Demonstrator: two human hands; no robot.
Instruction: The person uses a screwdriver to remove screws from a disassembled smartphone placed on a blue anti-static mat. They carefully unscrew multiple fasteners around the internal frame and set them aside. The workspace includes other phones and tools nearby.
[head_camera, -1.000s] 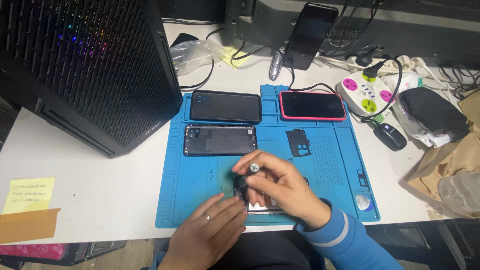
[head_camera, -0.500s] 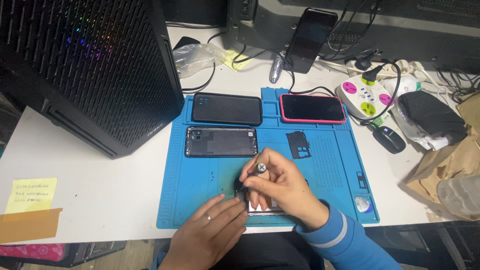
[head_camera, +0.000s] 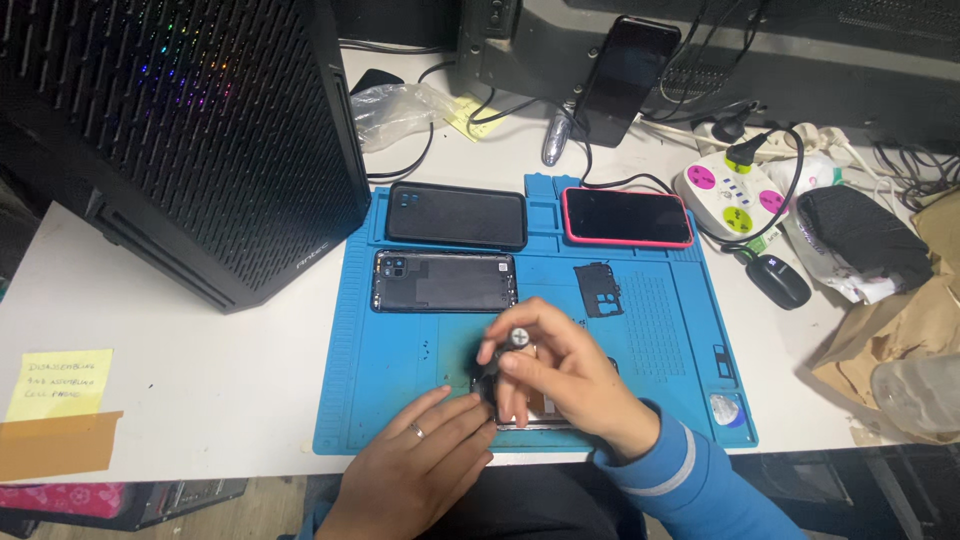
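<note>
Opened phone (head_camera: 540, 415) lies at blue mat's (head_camera: 350, 400) near edge, mostly hidden by my hands. Right hand (head_camera: 560, 385) has fingers pinched on a small screwdriver (head_camera: 512, 345), held upright over it; left hand (head_camera: 425, 470) rests flat w/ fingers spread, steadying the frame. White counter (head_camera: 200, 380), PC tower (head_camera: 180, 130) at left.

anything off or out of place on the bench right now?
Nothing spilled or broken. One phone lies on the blue mat with its back cover off, and a small dark plate lies loose beside it. The right hand holds a screwdriver upright over another phone, which the left hand steadies.
</note>
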